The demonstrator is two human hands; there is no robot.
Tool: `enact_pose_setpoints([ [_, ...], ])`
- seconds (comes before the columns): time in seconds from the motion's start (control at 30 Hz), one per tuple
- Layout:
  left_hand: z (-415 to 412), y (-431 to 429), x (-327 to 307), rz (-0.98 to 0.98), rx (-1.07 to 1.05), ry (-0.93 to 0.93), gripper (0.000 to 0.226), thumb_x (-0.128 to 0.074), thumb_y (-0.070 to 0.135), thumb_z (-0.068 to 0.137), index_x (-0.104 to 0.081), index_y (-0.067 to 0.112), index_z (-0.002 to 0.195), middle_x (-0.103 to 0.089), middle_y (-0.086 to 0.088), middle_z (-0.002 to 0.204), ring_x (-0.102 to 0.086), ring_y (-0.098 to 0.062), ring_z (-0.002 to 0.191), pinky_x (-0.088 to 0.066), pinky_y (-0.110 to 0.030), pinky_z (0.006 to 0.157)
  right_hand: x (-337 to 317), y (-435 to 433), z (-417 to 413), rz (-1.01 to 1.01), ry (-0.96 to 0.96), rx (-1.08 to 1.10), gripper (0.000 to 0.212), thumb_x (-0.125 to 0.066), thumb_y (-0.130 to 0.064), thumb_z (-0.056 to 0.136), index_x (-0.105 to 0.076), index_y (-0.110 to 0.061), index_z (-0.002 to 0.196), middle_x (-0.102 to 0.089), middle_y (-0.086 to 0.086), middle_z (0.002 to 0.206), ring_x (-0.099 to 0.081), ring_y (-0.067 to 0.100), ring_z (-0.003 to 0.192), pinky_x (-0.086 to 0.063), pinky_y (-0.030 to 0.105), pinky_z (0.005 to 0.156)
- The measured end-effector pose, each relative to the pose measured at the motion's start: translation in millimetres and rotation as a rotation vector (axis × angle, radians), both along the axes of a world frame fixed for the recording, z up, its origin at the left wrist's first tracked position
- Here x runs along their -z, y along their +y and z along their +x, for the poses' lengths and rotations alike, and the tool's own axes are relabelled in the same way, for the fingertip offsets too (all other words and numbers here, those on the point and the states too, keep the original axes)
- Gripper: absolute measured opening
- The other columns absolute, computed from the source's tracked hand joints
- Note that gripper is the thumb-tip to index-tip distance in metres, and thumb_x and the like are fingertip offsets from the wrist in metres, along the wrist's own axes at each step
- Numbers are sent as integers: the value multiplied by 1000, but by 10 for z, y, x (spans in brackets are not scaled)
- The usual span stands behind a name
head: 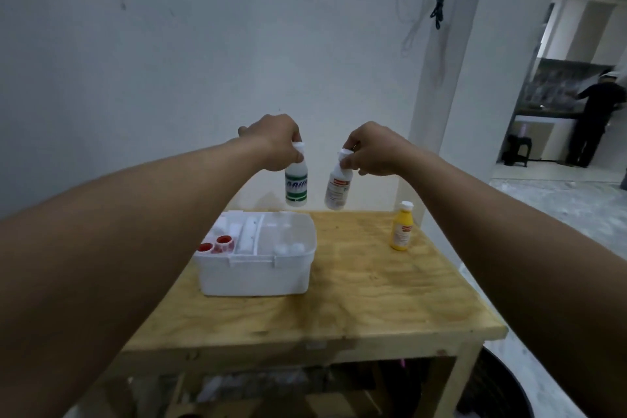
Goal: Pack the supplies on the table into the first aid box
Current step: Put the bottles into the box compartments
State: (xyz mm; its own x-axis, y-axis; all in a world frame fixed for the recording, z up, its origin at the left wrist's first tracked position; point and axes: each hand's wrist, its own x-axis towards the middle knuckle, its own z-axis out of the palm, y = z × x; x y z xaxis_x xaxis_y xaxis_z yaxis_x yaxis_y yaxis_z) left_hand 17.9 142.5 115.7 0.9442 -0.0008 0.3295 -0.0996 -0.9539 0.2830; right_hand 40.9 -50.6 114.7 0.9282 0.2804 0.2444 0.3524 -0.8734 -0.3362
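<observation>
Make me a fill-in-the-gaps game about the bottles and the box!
1. The left hand holds the white bottle with the ____ label.
2. The yellow plastic bottle stands on the ____ table.
3. The white plastic first aid box has its lid ____.
4. The right hand grips its white bottle with the red-striped label by the ____.

Answers: green, wooden, off, cap

bottle labels blurred, box contents perhaps vials
</observation>
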Motion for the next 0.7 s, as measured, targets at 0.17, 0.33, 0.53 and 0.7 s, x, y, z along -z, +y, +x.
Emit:
enact_pose_setpoints([
  [0.17, -475, 642, -17, -36, -118, 2, 32, -73, 37, 87, -68, 24, 116, -67, -1, 118, -58, -26, 112, -41, -44, 97, -157, 739, -305, 34, -11, -117, 20, -74, -18, 87, -76, -7, 104, -77, 12, 92, -76, 23, 80, -63, 44, 79],
  [0.33, -443, 641, 118, -25, -127, 10, 32, -72, 37, 88, -67, 25, 117, -67, -1, 118, -58, -26, 111, -39, -43, 94, -53, 826, -242, 10, 3, -122, 19, -74, -17, 87, -76, -6, 102, -77, 13, 89, -76, 23, 80, -62, 45, 80],
  [0.53, -381, 658, 249, -23, -125, 21, 33, -70, 37, 89, -65, 24, 119, -67, 0, 118, -58, -26, 109, -38, -42, 92, 83, 917, -180, -8, 6, -145, 23, -74, -18, 88, -75, -5, 106, -76, 11, 92, -75, 21, 79, -63, 42, 78],
  [0.7, -281, 680, 396, -15, -127, 59, 36, -71, 37, 89, -65, 24, 121, -66, 0, 120, -58, -26, 109, -38, -44, 94, 195, 951, -117, -29, 13, -142, 23, -73, -18, 87, -75, -5, 106, -76, 9, 91, -74, 19, 76, -60, 31, 65],
])
